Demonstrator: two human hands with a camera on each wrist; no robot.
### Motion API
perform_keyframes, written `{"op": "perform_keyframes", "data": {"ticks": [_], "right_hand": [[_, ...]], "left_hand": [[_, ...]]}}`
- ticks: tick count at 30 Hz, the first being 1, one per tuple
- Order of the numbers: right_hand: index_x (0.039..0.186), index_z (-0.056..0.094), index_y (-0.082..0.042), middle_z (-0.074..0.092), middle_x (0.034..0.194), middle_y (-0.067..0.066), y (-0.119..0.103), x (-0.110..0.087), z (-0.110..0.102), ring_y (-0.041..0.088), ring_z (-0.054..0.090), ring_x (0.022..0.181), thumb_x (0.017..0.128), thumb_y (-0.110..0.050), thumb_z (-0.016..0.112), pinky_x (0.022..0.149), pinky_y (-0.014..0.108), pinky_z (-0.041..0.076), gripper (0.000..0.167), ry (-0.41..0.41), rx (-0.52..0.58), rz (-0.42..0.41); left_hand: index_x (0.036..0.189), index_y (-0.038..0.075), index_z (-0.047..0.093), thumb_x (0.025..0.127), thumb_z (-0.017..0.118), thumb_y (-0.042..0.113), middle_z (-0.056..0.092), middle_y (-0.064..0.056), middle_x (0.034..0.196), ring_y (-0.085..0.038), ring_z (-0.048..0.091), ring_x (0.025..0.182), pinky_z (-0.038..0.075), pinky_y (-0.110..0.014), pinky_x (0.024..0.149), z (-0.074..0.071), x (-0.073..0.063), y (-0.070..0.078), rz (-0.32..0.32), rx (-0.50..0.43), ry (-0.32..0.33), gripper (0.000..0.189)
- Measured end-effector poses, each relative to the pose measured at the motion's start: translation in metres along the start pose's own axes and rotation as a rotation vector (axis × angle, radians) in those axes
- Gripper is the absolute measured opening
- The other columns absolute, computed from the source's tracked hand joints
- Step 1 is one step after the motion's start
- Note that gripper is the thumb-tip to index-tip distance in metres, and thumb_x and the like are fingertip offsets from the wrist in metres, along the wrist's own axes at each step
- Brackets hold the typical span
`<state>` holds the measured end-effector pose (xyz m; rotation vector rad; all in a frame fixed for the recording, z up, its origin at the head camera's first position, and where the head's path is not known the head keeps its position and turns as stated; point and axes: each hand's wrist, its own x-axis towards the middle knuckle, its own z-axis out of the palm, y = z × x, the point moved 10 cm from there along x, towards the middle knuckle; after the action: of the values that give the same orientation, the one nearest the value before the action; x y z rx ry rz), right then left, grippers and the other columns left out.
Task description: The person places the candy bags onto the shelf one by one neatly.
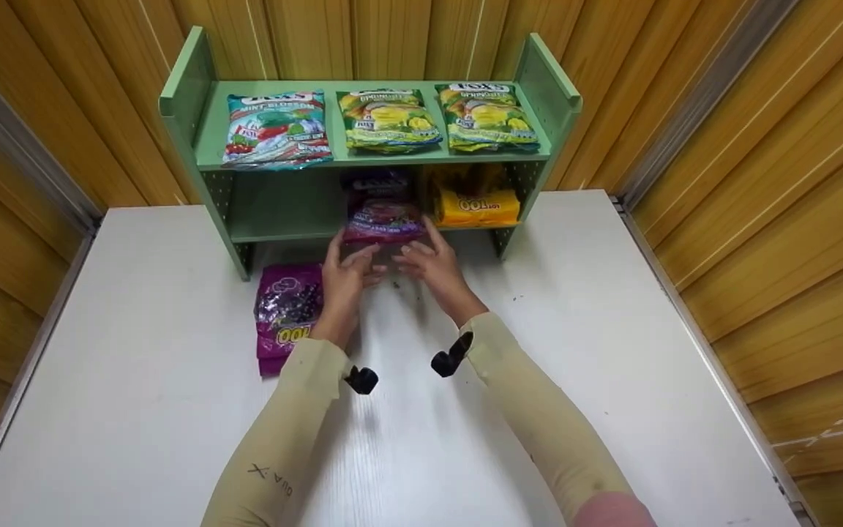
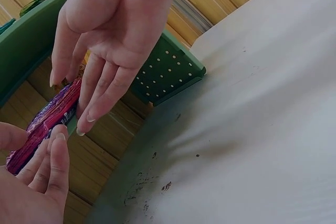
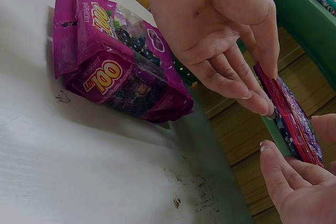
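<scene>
A purple bag of Fox's sweets (image 1: 385,208) lies on the lower green shelf, its front end at the shelf edge. My left hand (image 1: 345,282) holds its left front corner, thumb above and fingers below. On the right front corner my right hand (image 1: 440,274) has the same hold; its palm shows in the left wrist view. Both hands' fingers are spread and only gently bent. Edge-on, the bag (image 3: 291,119) appears between the two hands in the right wrist view. Beside my left hand, a purple Lot 100 sweet bag (image 1: 286,311) lies on the white table.
The green two-tier rack (image 1: 260,219) stands against the wood-panelled wall. Its top holds a teal mint bag (image 1: 275,128) and two yellow-green bags (image 1: 388,121). A yellow Lot 100 bag (image 1: 476,205) lies on the lower shelf's right. The white table (image 1: 136,366) spreads in front.
</scene>
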<state>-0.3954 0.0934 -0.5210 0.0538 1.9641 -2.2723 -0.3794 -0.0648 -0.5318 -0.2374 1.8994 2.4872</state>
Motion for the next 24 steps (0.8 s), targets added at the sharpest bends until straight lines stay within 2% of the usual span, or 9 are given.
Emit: {"op": "perform_keyframes", "data": {"ticks": [8, 11, 16, 20, 23, 24], "right_hand": [[0.151, 0.032, -0.032, 0.041, 0.151, 0.016, 0.001, -0.006, 0.000, 0.034, 0.060, 0.120, 0.099, -0.014, 0.055, 0.107, 0.050, 0.044, 0.060, -0.038, -0.006, -0.009], [0.148, 0.038, -0.032, 0.043, 0.150, 0.015, 0.001, -0.009, 0.001, 0.033, 0.059, 0.121, 0.099, -0.015, 0.054, 0.108, 0.052, 0.042, 0.054, -0.053, -0.008, -0.026], [0.145, 0.044, -0.031, 0.048, 0.147, 0.010, -0.001, -0.013, 0.001, 0.030, 0.061, 0.119, 0.100, -0.017, 0.053, 0.108, 0.050, 0.043, 0.048, -0.057, -0.035, -0.060], [0.143, 0.048, -0.024, 0.052, 0.143, 0.008, -0.001, -0.014, 0.000, 0.033, 0.060, 0.120, 0.100, -0.017, 0.053, 0.103, 0.044, 0.049, 0.044, -0.055, -0.060, -0.072], [0.140, 0.052, -0.021, 0.054, 0.141, 0.008, 0.001, -0.014, 0.001, 0.034, 0.059, 0.120, 0.100, -0.018, 0.053, 0.101, 0.043, 0.050, 0.041, -0.053, -0.082, -0.064], [0.139, 0.053, -0.021, 0.055, 0.140, 0.007, 0.002, -0.015, 0.001, 0.032, 0.061, 0.119, 0.100, -0.018, 0.053, 0.101, 0.042, 0.050, 0.040, -0.051, -0.088, -0.058]], "left_hand": [[0.154, 0.030, 0.021, 0.098, 0.050, 0.010, 0.066, -0.009, 0.125, -0.037, 0.065, 0.104, 0.055, -0.047, 0.091, -0.006, -0.002, -0.002, -0.004, -0.010, -0.010, 0.066], [0.154, 0.031, 0.020, 0.100, 0.050, 0.012, 0.066, -0.008, 0.126, -0.036, 0.066, 0.103, 0.057, -0.042, 0.088, -0.009, -0.004, -0.002, -0.003, 0.003, -0.011, 0.065], [0.154, 0.032, 0.020, 0.101, 0.048, 0.014, 0.065, -0.007, 0.127, -0.041, 0.063, 0.108, 0.059, -0.034, 0.081, -0.013, -0.009, 0.000, 0.015, 0.010, -0.021, 0.062], [0.153, 0.033, 0.022, 0.101, 0.048, 0.013, 0.065, -0.009, 0.126, -0.042, 0.063, 0.108, 0.056, -0.043, 0.089, -0.015, -0.013, 0.003, 0.031, 0.016, -0.025, 0.062], [0.153, 0.034, 0.023, 0.100, 0.049, 0.012, 0.065, -0.009, 0.126, -0.040, 0.064, 0.106, 0.055, -0.045, 0.091, -0.017, -0.016, 0.003, 0.038, 0.027, -0.021, 0.062], [0.152, 0.034, 0.023, 0.100, 0.049, 0.013, 0.065, -0.009, 0.126, -0.039, 0.065, 0.106, 0.056, -0.042, 0.089, -0.018, -0.016, 0.003, 0.038, 0.033, -0.019, 0.062]]}}
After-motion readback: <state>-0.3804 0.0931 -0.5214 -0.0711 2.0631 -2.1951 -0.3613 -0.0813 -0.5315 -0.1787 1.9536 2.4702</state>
